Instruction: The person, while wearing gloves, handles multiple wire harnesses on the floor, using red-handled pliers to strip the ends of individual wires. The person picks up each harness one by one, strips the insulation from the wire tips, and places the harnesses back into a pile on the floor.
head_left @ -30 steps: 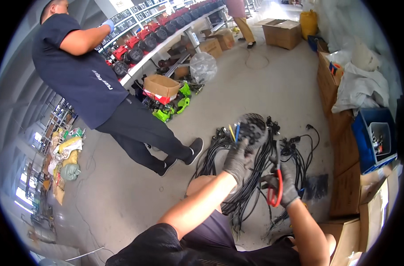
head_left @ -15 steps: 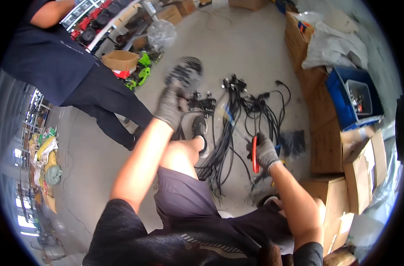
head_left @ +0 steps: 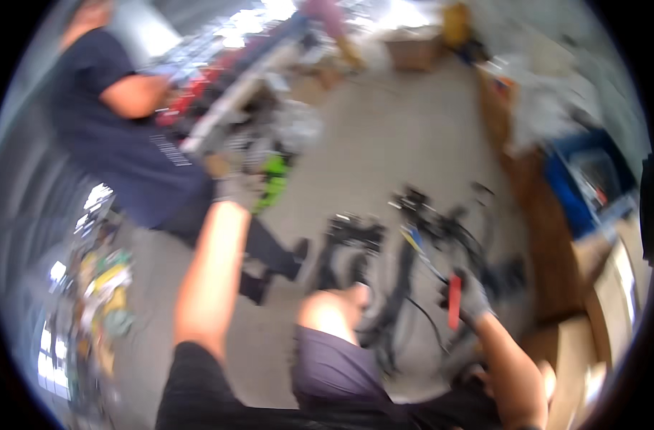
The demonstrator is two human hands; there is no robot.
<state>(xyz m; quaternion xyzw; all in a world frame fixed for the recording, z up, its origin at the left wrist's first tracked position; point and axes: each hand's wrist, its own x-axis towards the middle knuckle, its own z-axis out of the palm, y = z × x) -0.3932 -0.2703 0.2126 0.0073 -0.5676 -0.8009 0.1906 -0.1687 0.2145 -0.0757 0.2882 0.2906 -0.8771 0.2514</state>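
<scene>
My right hand (head_left: 475,299), in a grey glove, is closed round a hand tool with red handles (head_left: 454,304). Its working end cannot be made out. Below and beyond it on the floor lie bundles of black cables (head_left: 391,308) with dark connector ends (head_left: 415,201). Another dark cluster of connectors (head_left: 356,233) lies to their left, near my shoe. My left hand (head_left: 234,188), gloved too, reaches far out to the left beside bright green parts (head_left: 273,183). Motion smears its fingers, so what it holds, if anything, is hidden.
A person in dark clothes (head_left: 133,150) stands close on the left. Cardboard boxes (head_left: 556,251) line the right side, with a blue crate (head_left: 592,183) on them. A clear plastic bag (head_left: 296,123) and a shelf of red items (head_left: 198,93) are beyond. Bags (head_left: 112,294) lie far left.
My view has tilted up and turned left. My left hand has swung left from above the cables, and the blurred dark object near it no longer shows. My right hand keeps the red-handled tool.
</scene>
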